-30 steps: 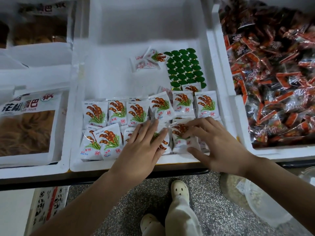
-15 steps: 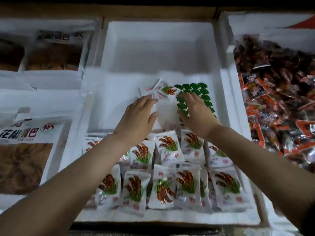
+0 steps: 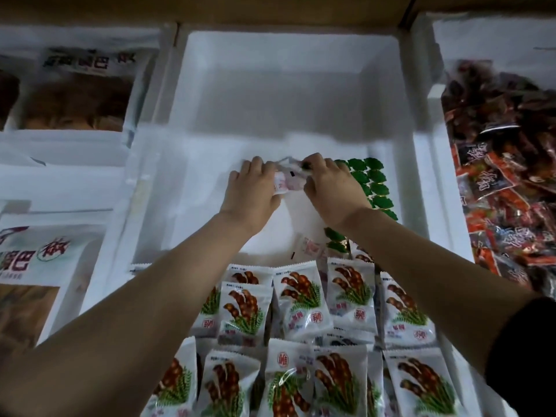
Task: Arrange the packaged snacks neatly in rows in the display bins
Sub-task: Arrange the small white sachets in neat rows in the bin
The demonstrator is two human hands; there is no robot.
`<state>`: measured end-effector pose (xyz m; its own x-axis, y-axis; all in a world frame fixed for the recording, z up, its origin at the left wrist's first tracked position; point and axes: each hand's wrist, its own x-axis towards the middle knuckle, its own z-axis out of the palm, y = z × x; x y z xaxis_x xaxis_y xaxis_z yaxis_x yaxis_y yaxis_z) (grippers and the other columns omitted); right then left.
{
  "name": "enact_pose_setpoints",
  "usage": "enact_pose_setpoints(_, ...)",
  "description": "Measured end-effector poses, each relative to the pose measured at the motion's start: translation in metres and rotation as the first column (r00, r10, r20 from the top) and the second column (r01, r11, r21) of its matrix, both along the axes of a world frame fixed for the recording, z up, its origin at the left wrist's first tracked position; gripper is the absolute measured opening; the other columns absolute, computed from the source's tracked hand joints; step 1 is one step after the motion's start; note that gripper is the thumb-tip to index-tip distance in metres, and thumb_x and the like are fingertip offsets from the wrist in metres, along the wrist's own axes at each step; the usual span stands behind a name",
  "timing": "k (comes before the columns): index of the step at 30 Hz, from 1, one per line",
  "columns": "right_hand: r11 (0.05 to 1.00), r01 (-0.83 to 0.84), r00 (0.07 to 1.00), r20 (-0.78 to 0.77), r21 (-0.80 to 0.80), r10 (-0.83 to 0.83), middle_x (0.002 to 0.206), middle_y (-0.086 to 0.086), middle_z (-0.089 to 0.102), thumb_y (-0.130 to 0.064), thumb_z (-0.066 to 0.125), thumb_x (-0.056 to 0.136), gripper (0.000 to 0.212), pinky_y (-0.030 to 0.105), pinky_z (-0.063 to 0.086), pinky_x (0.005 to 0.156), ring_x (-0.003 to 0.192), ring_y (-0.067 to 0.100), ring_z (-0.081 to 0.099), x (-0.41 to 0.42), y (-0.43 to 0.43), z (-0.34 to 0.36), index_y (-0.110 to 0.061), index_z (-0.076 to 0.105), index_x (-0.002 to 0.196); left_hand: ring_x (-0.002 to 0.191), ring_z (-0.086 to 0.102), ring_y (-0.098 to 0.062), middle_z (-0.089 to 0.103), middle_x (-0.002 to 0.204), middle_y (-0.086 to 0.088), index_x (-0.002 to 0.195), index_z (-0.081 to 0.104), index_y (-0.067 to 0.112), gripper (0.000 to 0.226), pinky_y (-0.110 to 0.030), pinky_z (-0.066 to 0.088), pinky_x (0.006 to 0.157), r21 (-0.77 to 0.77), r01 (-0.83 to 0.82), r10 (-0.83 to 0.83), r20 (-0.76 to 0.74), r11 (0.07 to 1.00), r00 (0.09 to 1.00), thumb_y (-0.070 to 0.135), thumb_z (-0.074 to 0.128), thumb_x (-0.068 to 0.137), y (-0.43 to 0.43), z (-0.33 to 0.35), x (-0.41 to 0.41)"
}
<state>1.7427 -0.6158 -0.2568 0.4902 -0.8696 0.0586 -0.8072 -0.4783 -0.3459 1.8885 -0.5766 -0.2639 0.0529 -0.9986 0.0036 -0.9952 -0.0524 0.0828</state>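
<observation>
midway up bin, both hands grip packets.

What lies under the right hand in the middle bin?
A green patterned sheet shows beside the right hand, which grips loose packets with the left hand; the sheet's part beneath it is covered.

Both arms extended forward, hands together.
My left hand and right hand were knuckles-up and almost touching, with the bare forearms converging from the lower corners. The fingers of each hand were curled down, pinching the small packets bunched between them.
</observation>
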Motion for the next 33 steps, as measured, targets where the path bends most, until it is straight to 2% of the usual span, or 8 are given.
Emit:
enact_pose_setpoints(3,0.995,0.035,0.987,0.15,0.09,-0.049,0.092,0.012,0.063,-0.018,0.034,0.101,0.024,0.034,0.05,0.062,0.071,0.023,0.059,-0.012,0.001,0.008,-0.005,0.047,0.117,0.117,0.043,-0.029,0.046,0.127,-0.014,0.133,0.04,0.006,0.039,-0.036,0.038,0.089,0.023,-0.002,0.003,-0.034,1.0,0.999,0.023,0.041,0.098,0.007,0.005,0.001)
enact_pose_setpoints(6,0.987,0.044,0.97,0.231,0.157,-0.08,0.09,0.008,0.063,-0.019,0.035,0.102,0.028,0.012,0.044,0.052,0.062,0.012,0.057,-0.025,0.004,0.013,-0.002,0.055,0.109,0.106,0.055,-0.029,0.057,0.119,-0.014,0.134,0.042,0.006,0.038,-0.04,0.047,0.087,0.028,-0.178,0.173,-0.427,0.984,0.887,0.019,0.042,0.099,0.017,0.017,0.002)
enact_pose_setpoints(9,0.953,0.12,0.901,0.373,0.278,-0.222,0.112,0.011,0.065,-0.018,0.037,0.101,0.028,0.01,0.045,0.052,0.081,0.017,0.066,-0.031,0.013,0.02,-0.003,0.054,0.118,0.085,0.063,-0.022,0.057,0.117,-0.01,0.127,0.046,0.004,0.034,-0.037,0.057,0.075,0.185,-0.388,0.369,-0.799,0.903,0.476,0.022,0.044,0.099,0.026,0.026,-0.005)
enact_pose_setpoints(12,0.963,0.106,0.867,0.451,0.247,-0.211,0.106,0.008,0.066,-0.019,0.037,0.101,0.029,0.016,0.052,0.058,0.078,0.014,0.066,-0.026,0.033,0.034,-0.006,0.053,0.121,0.083,0.063,-0.013,0.056,0.114,-0.008,0.124,0.045,0.005,0.029,-0.028,0.059,0.069,0.345,-0.378,0.391,-0.919,0.859,0.051,0.022,0.043,0.1,0.036,0.039,-0.025)
enact_pose_setpoints(16,0.954,-0.166,0.864,0.503,0.249,0.019,0.097,-0.003,0.061,-0.021,0.037,0.101,0.032,0.01,0.046,0.06,0.067,-0.005,0.058,-0.018,0.062,0.043,-0.012,0.052,0.127,0.082,0.066,-0.017,0.066,0.096,-0.007,0.122,0.048,0.005,0.04,-0.042,0.055,0.087,0.365,-0.27,0.313,-0.924,0.891,-0.219,0.038,0.042,0.099,0.048,0.053,-0.041)
enact_pose_setpoints(22,0.911,-0.221,0.836,0.548,0.347,-0.006,0.11,-0.012,0.06,-0.001,0.05,0.093,0.03,0.011,0.05,0.08,0.094,-0.001,0.06,-0.034,0.053,0.037,-0.026,0.058,0.109,0.052,0.053,0.006,0.058,0.054,0.017,0.082,0.054,0.013,0.013,-0.009,0.041,0.049,0.236,-0.415,0.331,-0.928,0.878,0.173,0.02,0.064,0.086,0.066,0.054,-0.024)
enact_pose_setpoints(26,0.859,-0.143,0.979,0.196,0.492,0.051,0.105,-0.006,0.063,-0.011,0.059,0.089,0.029,0.007,0.048,0.072,0.086,-0.001,0.059,-0.037,0.036,0.016,-0.016,0.057,0.117,0.051,0.053,0.011,0.062,0.064,0.018,0.093,0.06,0.018,0.006,-0.002,0.04,0.05,0.217,-0.463,0.336,-0.922,0.86,0.193,0.021,0.063,0.089,0.074,0.051,-0.013)
enact_pose_setpoints(33,0.825,-0.076,0.97,-0.149,0.56,0.19,0.097,0.005,0.067,-0.031,0.071,0.081,0.038,0.031,0.053,0.08,0.084,0.019,0.064,-0.02,0.024,0.005,-0.005,0.06,0.106,0.08,0.063,0.004,0.07,0.097,0.007,0.108,0.062,0.016,0.02,-0.012,0.047,0.069,0.155,-0.477,0.288,-0.932,0.865,0.22,0.018,0.064,0.088,0.084,0.046,-0.003)
